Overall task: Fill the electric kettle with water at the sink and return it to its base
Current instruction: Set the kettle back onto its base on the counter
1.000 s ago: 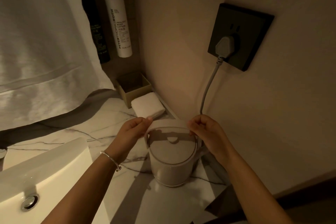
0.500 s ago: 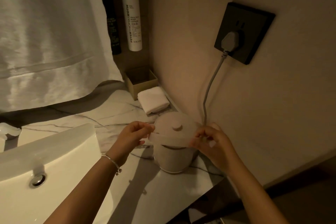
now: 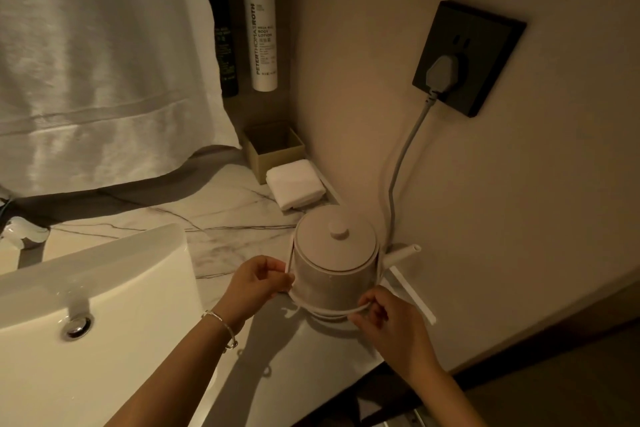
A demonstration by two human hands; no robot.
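Partly hidden: kettle (image 3: 334, 260) base, contents unseen under closed lid. Left hand (image 3: 258, 279) and right hand (image 3: 388, 324) both pinch its lowered hoop handle (image 3: 332, 311). Sink (image 3: 93, 291) basin: drain only.

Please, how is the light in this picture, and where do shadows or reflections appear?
Head view: dim, warm light; the white lidded electric kettle and both arms throw dark shadows toward the viewer on the veined marble counter; the white glossy sink basin shows soft glare; wide-angle bending curves the edges.
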